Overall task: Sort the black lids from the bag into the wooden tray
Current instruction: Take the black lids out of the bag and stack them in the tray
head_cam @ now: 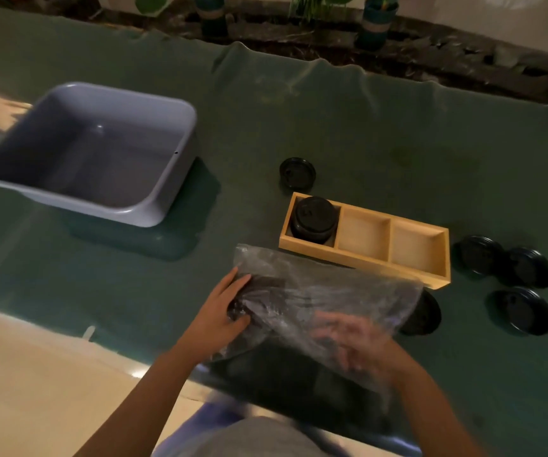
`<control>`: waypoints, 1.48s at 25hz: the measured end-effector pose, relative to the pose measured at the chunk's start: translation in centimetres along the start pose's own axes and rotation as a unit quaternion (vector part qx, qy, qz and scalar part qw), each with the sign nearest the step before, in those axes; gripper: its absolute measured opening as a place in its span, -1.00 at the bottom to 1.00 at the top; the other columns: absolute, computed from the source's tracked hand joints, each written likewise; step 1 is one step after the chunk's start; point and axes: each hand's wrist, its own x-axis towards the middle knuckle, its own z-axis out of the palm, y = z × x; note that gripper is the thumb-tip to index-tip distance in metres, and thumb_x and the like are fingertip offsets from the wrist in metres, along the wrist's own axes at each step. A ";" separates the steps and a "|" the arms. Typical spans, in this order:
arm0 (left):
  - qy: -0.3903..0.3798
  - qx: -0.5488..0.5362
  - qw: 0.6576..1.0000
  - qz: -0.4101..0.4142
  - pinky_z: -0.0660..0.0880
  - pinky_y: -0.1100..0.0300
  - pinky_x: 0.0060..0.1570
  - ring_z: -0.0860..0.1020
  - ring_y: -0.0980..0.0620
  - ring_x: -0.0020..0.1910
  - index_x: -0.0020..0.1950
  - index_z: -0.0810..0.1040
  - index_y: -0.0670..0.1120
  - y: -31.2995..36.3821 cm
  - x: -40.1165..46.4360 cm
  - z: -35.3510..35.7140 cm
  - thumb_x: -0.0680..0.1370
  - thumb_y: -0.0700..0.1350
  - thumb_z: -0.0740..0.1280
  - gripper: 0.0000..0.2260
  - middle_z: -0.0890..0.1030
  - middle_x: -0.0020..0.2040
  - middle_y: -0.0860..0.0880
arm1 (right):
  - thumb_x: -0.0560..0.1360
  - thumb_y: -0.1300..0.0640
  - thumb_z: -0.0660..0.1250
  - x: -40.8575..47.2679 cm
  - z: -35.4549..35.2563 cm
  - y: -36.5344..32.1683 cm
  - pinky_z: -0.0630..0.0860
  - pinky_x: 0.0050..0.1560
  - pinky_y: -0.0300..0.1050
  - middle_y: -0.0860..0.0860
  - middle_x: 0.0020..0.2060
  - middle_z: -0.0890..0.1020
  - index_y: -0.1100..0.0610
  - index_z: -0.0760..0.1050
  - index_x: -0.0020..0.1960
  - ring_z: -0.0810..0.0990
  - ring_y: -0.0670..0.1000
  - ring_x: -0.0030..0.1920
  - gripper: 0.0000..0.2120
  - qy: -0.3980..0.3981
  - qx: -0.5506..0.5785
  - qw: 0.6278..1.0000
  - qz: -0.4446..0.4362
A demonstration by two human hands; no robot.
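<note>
A clear plastic bag (318, 291) with a dark stack of black lids inside lies near the table's front edge. My left hand (223, 308) grips the bag's left end from outside. My right hand (351, 341) is blurred and seen through the plastic, inside the bag; what it holds cannot be made out. Just behind the bag stands the wooden tray (364, 258) with three compartments. A stack of black lids (313, 219) fills the left one; the other two are bare. Loose black lids lie behind the tray (297, 173), right of it (505, 265) and by the bag's right end (425, 313).
A grey plastic tub (94, 153) stands at the left on the green cloth (332, 120) that covers the table. Potted plants (376, 24) line the ground beyond the far edge. Pale floor (35, 390) shows at the lower left.
</note>
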 end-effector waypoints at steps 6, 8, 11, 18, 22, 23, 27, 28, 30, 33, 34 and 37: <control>0.019 -0.009 1.000 0.000 0.22 0.26 0.35 0.28 0.13 0.38 0.39 0.32 0.10 -0.6 0.4 -1.1 0.38 -0.19 0.47 -0.37 0.22 0.44 0.15 | 0.48 -0.08 0.28 6.8 4.5 -4.7 0.47 -0.45 -0.34 0.14 -0.33 0.62 0.14 0.58 -0.16 0.56 -0.12 -0.40 -0.71 0.115 -0.042 0.992 0.022; 0.023 -0.005 1.000 0.004 0.24 0.26 0.34 0.31 0.13 0.36 0.38 0.34 0.10 -0.6 0.5 -1.0 0.37 -0.19 0.48 -0.36 0.25 0.45 0.13 | 0.39 -0.21 0.33 8.2 5.5 -5.2 0.54 -0.32 -0.18 0.21 -0.17 0.65 0.14 0.59 -0.07 0.62 0.00 -0.24 -0.59 0.117 -0.033 0.989 0.084; 0.025 -0.009 1.000 0.008 0.20 0.28 0.35 0.31 0.12 0.37 0.38 0.34 0.08 -0.7 0.4 -0.9 0.36 -0.20 0.49 -0.35 0.28 0.45 0.08 | 0.30 -0.19 0.44 9.9 7.6 -5.3 0.56 -0.20 -0.13 0.05 -0.12 0.64 0.02 0.57 -0.12 0.61 0.04 -0.11 -0.68 0.134 -0.014 0.987 0.085; 0.040 -0.024 0.999 0.016 0.20 0.37 0.30 0.32 0.18 0.31 0.37 0.37 0.07 -1.1 0.3 -1.2 0.38 -0.18 0.47 -0.40 0.31 0.44 0.05 | 0.35 -0.07 0.43 8.4 6.6 -3.7 0.55 -0.27 -0.18 0.05 -0.01 0.65 0.05 0.52 0.08 0.66 0.03 -0.09 -0.64 0.136 0.056 0.987 0.071; 0.049 -0.025 0.998 0.014 0.19 0.39 0.28 0.31 0.21 0.30 0.36 0.37 0.07 -1.0 0.3 -1.0 0.39 -0.17 0.47 -0.42 0.32 0.45 0.03 | 0.44 0.11 0.38 7.9 5.4 -3.6 0.55 0.07 0.13 0.08 0.12 0.52 -0.07 0.27 0.31 0.53 0.14 0.12 -0.50 0.190 0.066 0.979 0.040; 0.050 -0.025 0.998 0.015 0.18 0.40 0.28 0.30 0.22 0.29 0.36 0.37 0.06 -1.0 0.3 -1.0 0.39 -0.17 0.47 -0.42 0.32 0.45 0.03 | 0.48 0.13 0.32 7.7 5.4 -3.7 0.54 0.09 0.11 0.07 0.09 0.54 -0.05 0.33 0.28 0.54 0.11 0.10 -0.60 0.189 0.050 0.980 0.019; 0.056 -0.020 0.998 0.012 0.18 0.31 0.31 0.32 0.13 0.32 0.36 0.37 0.04 -0.7 0.2 -0.7 0.38 -0.19 0.47 -0.41 0.33 0.45 -0.02 | 0.40 -0.09 0.38 6.8 6.5 -4.2 0.45 -0.24 -0.24 -0.01 -0.05 0.56 0.01 0.47 0.09 0.52 -0.06 -0.11 -0.68 0.222 0.001 0.974 0.036; 0.058 -0.019 0.998 0.010 0.18 0.29 0.31 0.33 0.10 0.33 0.36 0.37 0.04 -0.6 0.1 -0.6 0.38 -0.20 0.47 -0.41 0.33 0.45 -0.02 | 0.39 -0.06 0.41 6.9 6.3 -3.8 0.47 -0.27 -0.26 0.01 -0.01 0.56 0.03 0.44 0.15 0.53 -0.03 -0.09 -0.61 0.230 0.012 0.972 0.048; 0.062 -0.016 0.998 0.006 0.20 0.26 0.33 0.35 0.05 0.36 0.37 0.37 0.04 -0.6 0.0 -0.5 0.37 -0.20 0.48 -0.40 0.33 0.45 -0.01 | 0.38 0.00 0.43 6.3 5.6 -3.3 0.55 -0.09 -0.15 0.07 0.07 0.54 0.07 0.40 0.23 0.53 0.06 0.00 -0.53 0.215 -0.005 0.974 0.074; 0.059 -0.001 0.998 0.002 0.22 0.15 0.38 0.35 0.00 0.38 0.38 0.35 0.04 -0.6 0.0 -0.1 0.37 -0.19 0.48 -0.38 0.31 0.46 -0.02 | 0.33 0.00 0.47 4.4 3.5 -2.4 0.52 0.13 0.13 0.15 0.13 0.53 0.10 0.44 0.20 0.52 0.18 0.12 -0.51 0.188 -0.004 0.972 0.138; 0.059 0.003 0.998 -0.003 0.22 0.12 0.40 0.34 -0.01 0.38 0.39 0.34 0.04 -0.6 -0.1 0.1 0.37 -0.18 0.48 -0.37 0.30 0.47 -0.02 | 0.33 0.03 0.48 3.7 2.9 -2.0 0.56 0.04 0.10 0.15 0.13 0.53 0.10 0.45 0.18 0.53 0.18 0.11 -0.53 0.183 0.016 0.974 0.132; 0.070 0.021 0.997 -0.012 0.19 0.12 0.39 0.32 -0.02 0.40 0.40 0.32 0.05 -0.4 0.0 0.7 0.38 -0.18 0.47 -0.37 0.29 0.48 -0.01 | 0.35 0.20 0.47 1.7 1.4 -1.2 0.60 -0.11 -0.05 0.09 0.04 0.57 0.10 0.47 0.10 0.59 0.11 0.03 -0.64 0.196 0.084 0.975 0.067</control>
